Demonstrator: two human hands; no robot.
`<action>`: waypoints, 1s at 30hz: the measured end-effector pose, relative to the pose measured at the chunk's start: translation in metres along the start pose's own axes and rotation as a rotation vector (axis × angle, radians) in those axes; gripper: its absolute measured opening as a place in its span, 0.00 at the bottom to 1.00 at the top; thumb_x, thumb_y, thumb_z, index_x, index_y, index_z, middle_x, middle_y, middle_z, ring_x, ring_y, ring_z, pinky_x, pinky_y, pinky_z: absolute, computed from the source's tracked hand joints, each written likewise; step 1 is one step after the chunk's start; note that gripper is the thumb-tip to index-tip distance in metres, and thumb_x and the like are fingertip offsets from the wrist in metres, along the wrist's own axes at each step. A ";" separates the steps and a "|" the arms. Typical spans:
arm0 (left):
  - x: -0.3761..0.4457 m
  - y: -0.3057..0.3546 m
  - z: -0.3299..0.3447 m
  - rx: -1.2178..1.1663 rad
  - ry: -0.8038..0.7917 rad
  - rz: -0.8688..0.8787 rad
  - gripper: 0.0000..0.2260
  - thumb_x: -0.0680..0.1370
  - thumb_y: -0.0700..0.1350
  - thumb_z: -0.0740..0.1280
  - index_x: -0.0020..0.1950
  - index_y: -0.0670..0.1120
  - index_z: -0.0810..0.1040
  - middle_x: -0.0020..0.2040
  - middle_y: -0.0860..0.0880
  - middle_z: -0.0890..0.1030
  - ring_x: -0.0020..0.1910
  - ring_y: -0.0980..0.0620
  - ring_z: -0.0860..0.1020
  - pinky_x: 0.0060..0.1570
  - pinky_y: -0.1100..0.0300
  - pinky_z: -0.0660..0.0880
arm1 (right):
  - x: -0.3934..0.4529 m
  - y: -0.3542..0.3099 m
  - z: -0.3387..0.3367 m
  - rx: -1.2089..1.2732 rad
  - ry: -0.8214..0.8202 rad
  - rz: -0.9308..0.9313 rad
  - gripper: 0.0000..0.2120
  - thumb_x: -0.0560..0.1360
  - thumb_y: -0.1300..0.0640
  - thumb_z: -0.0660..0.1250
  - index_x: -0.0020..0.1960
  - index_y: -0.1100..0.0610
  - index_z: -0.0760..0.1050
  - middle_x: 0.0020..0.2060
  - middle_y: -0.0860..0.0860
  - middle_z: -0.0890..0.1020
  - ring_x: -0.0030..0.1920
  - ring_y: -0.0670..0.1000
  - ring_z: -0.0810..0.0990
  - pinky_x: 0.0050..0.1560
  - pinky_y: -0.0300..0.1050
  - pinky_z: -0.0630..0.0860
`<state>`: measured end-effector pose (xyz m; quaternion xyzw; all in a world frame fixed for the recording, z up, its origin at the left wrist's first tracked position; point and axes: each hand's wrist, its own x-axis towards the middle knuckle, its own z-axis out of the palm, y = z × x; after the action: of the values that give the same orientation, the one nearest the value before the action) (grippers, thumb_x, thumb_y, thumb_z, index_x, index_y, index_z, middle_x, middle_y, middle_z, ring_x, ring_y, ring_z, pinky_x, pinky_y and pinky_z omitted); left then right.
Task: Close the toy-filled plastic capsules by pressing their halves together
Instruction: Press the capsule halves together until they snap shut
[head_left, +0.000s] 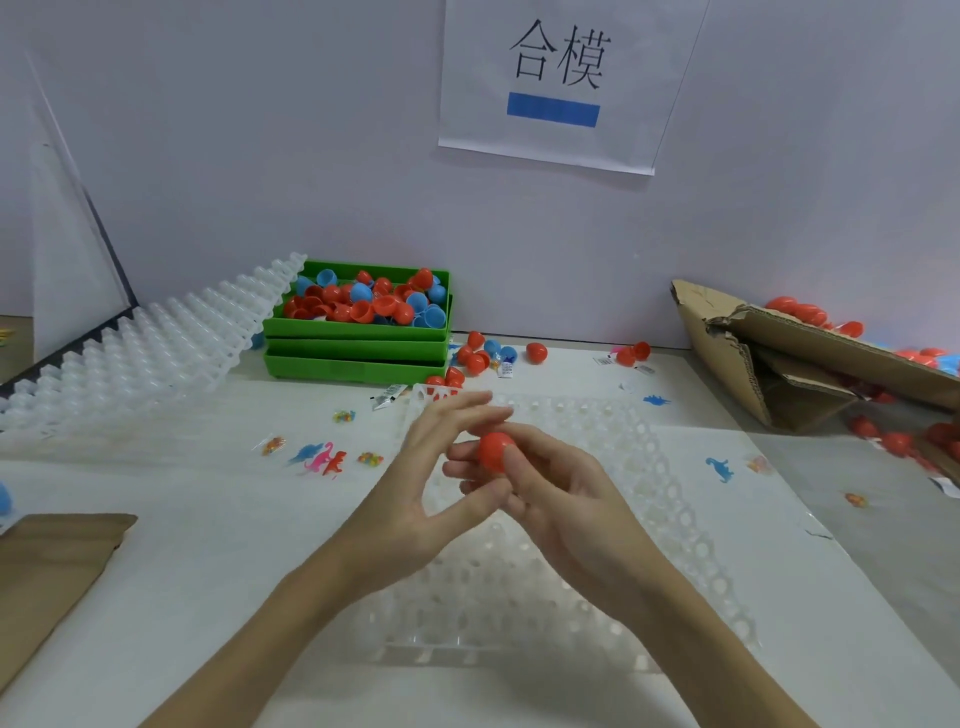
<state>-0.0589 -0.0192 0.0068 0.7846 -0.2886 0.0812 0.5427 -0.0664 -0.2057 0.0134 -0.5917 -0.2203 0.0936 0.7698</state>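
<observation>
You pinch the red capsule (496, 451) in your right hand (561, 499), left hand (441, 467) fingers spread beside it; squeeze both halves squarely between fingertips.

Red capsule (496, 451) at frame centre, solid colour, no pattern. Green trays (358, 343) stacked upper centre-left, filled with red and blue capsule halves (363, 302). Loose red and blue capsules (483, 353) on white table (208, 545) just right of trays. Translucent white grid tray (597, 545) lower centre, regular pattern of round holes. Another translucent white tray (145, 348) at left, rows of bumps. Toy dinosaurs (322, 458) left of centre: blue, pink, red. Blue dinosaur (721, 468) at right. Brown cardboard box (789, 353) at right edge, red capsules behind it. White paper sign (561, 83) top centre, black characters, blue bar. Wall pale lavender-grey.
</observation>
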 end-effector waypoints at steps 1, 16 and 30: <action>0.000 0.002 0.000 -0.056 -0.021 -0.010 0.23 0.80 0.57 0.69 0.75 0.61 0.72 0.75 0.57 0.71 0.77 0.53 0.68 0.72 0.59 0.69 | 0.000 -0.002 -0.001 0.078 -0.052 0.021 0.17 0.85 0.55 0.64 0.70 0.62 0.77 0.64 0.62 0.82 0.67 0.61 0.80 0.68 0.48 0.76; -0.001 0.015 0.008 -0.166 0.131 0.047 0.15 0.77 0.61 0.71 0.62 0.58 0.81 0.52 0.56 0.85 0.53 0.52 0.81 0.56 0.66 0.77 | 0.001 -0.003 -0.002 0.227 -0.134 0.035 0.19 0.83 0.59 0.64 0.71 0.66 0.74 0.57 0.59 0.82 0.64 0.56 0.80 0.70 0.47 0.72; 0.001 0.012 0.004 -0.269 -0.046 -0.086 0.17 0.85 0.48 0.61 0.73 0.52 0.77 0.69 0.54 0.80 0.70 0.51 0.77 0.66 0.61 0.76 | 0.000 -0.003 -0.003 -0.365 0.145 -0.141 0.18 0.80 0.61 0.72 0.68 0.54 0.76 0.55 0.50 0.86 0.58 0.53 0.85 0.63 0.48 0.81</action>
<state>-0.0655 -0.0258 0.0154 0.7180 -0.2750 0.0004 0.6394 -0.0658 -0.2092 0.0161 -0.7095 -0.2185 -0.0451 0.6684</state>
